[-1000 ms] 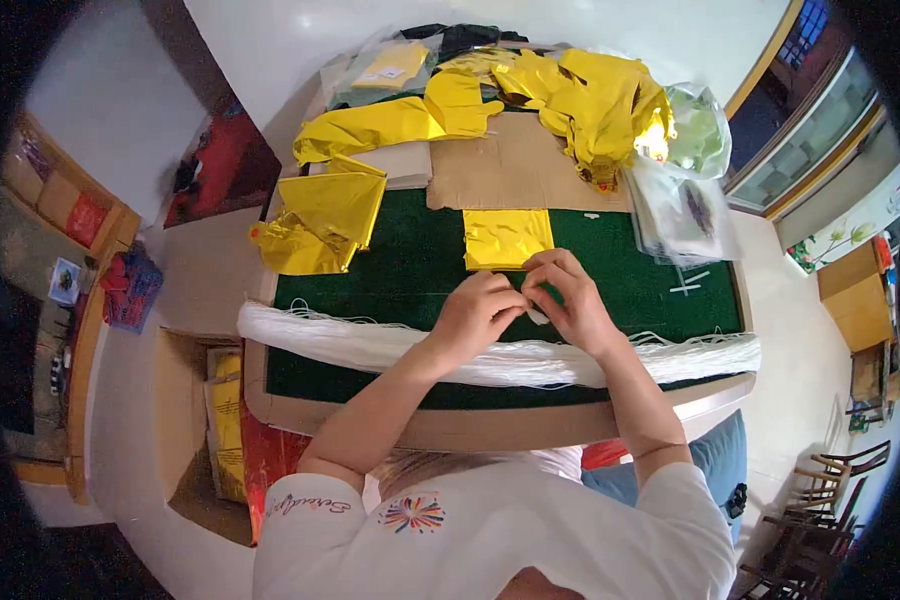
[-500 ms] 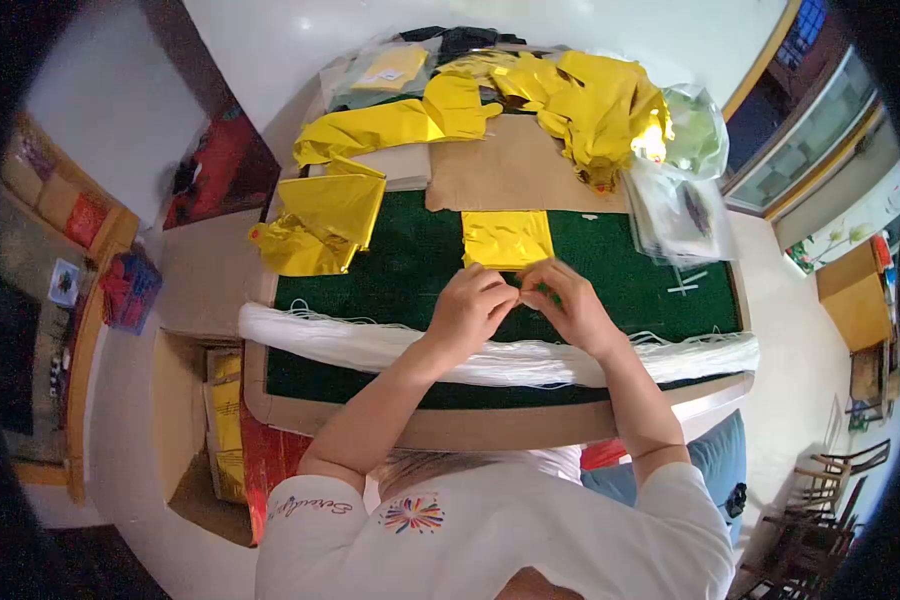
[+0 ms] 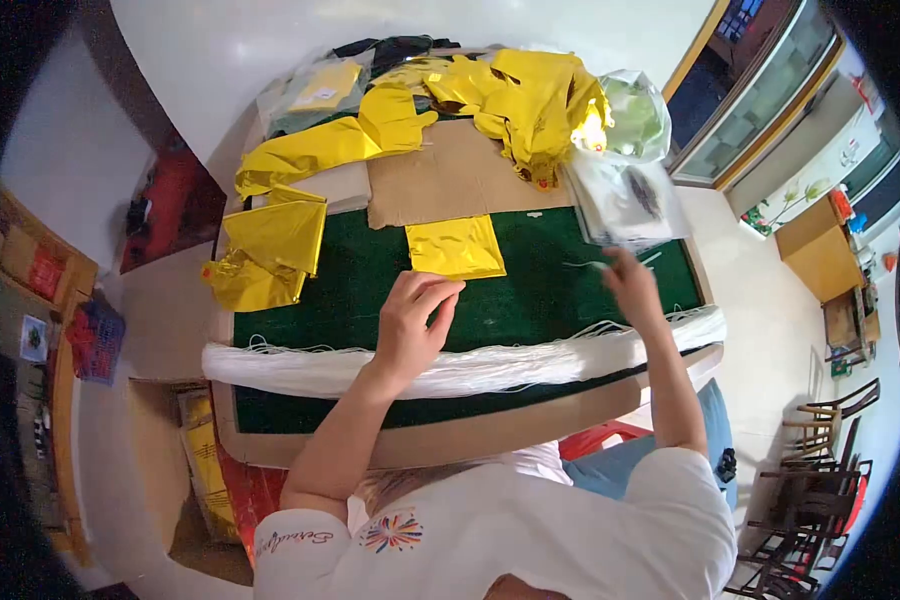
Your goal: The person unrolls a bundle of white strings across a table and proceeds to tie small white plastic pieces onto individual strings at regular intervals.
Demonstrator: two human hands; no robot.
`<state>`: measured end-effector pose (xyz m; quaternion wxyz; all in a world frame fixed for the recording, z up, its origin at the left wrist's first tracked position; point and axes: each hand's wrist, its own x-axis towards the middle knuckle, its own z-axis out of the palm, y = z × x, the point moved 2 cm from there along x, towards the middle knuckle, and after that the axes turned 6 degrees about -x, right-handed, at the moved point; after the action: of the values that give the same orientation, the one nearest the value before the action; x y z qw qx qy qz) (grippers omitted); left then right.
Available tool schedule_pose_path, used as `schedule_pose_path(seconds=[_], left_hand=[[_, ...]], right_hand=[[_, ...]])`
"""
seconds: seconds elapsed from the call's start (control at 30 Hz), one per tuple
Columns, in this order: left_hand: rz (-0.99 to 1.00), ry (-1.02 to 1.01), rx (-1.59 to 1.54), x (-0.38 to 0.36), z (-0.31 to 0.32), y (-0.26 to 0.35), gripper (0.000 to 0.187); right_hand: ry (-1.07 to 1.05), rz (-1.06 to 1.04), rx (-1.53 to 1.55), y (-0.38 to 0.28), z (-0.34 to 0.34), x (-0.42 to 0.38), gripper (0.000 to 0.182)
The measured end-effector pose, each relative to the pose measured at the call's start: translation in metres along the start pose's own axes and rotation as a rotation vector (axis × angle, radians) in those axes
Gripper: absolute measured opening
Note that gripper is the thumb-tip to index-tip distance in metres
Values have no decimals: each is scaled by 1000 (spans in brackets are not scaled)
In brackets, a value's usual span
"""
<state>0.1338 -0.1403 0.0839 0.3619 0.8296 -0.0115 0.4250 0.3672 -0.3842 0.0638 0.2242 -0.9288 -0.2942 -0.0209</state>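
Observation:
My left hand point(image 3: 410, 325) hovers at the near edge of a folded gold foil balloon point(image 3: 455, 247), its fingers bent and thumb apart, with nothing visible in them. Over the right part of the green table top, my right hand point(image 3: 633, 288) is blurred by motion, fingers drawn together. A thin white strip point(image 3: 585, 265) sticks out leftward from its fingertips. Just beyond that hand lie a thin white stick point(image 3: 653, 257) and a stack of clear plastic bags point(image 3: 625, 205). A long hank of white string point(image 3: 510, 368) runs across the table below both forearms.
Crumpled gold foil balloons point(image 3: 540, 100) cover the back, with another folded gold foil piece point(image 3: 265, 255) at left. A cardboard sheet point(image 3: 450, 170) lies behind the folded balloon. An open cardboard box point(image 3: 160, 470) with gold packets stands on the floor at left. Stacked chairs point(image 3: 820, 500) are at right.
My hands were together in front of the folded balloon. My right hand has moved right toward the white sticks, while the left stays near the balloon. The whole view has shifted.

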Motion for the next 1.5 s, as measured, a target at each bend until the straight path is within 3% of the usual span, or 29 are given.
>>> schedule_pose_path(seconds=[0.07,0.17,0.27,0.33,0.43,0.47,0.6,0.67,0.73,0.8,0.83,0.93,1.1,1.17,1.2,1.3,1.33,1.4,1.47,1.5], left_hand=[[-14,-3,-1,-1,1,-2,20],[-33,-30,-7,-4,3,-3,18],[-44,-44,-15,-4,4,-2,17],[-58,-46,-15,-3,3,-3,17],[-61,-46,-20,-4,3,-4,16],[-70,-54,-14,-4,3,-4,16],[-88,-72,3,-6,5,-6,15],[-97,-80,5,-6,5,-7,15],[-102,-86,8,-6,5,-7,14],[-96,-78,7,-6,4,-8,13],[-94,-72,13,-5,3,-9,13],[-98,-71,9,-7,2,-10,12],[-113,-95,-3,-7,3,-11,12],[-118,-91,-4,-8,3,-13,12],[-124,-92,-10,-9,3,-13,12],[-115,-99,-18,-11,6,-14,11],[-115,-100,-20,-12,7,-14,11],[-108,-118,-14,-13,9,-14,10],[-118,-133,-8,-14,10,-17,9],[-132,-147,-3,-16,9,-19,9]], right_hand=[[141,50,29,41,-9,4,28],[135,72,-138,95,3,12,28],[45,163,-228,95,-2,14,22],[56,168,-488,113,-4,13,18],[136,54,-409,134,-21,7,15],[174,114,-393,140,-23,5,17],[156,151,-170,103,-35,8,16],[43,4,159,58,-35,7,18],[12,-21,146,61,-17,14,22],[27,-211,-164,55,-8,16,22],[11,-103,-134,52,-7,18,21],[19,-61,-233,53,-11,32,17],[1,-96,-168,49,-17,48,17],[-277,94,-207,68,-25,44,18],[-171,109,-363,73,-25,42,18],[-3,43,-443,81,-16,52,18],[-3,45,-444,88,-8,57,18],[123,-140,-257,93,3,66,19],[135,-87,-286,50,-16,52,17],[35,-109,-187,28,-23,46,15]])
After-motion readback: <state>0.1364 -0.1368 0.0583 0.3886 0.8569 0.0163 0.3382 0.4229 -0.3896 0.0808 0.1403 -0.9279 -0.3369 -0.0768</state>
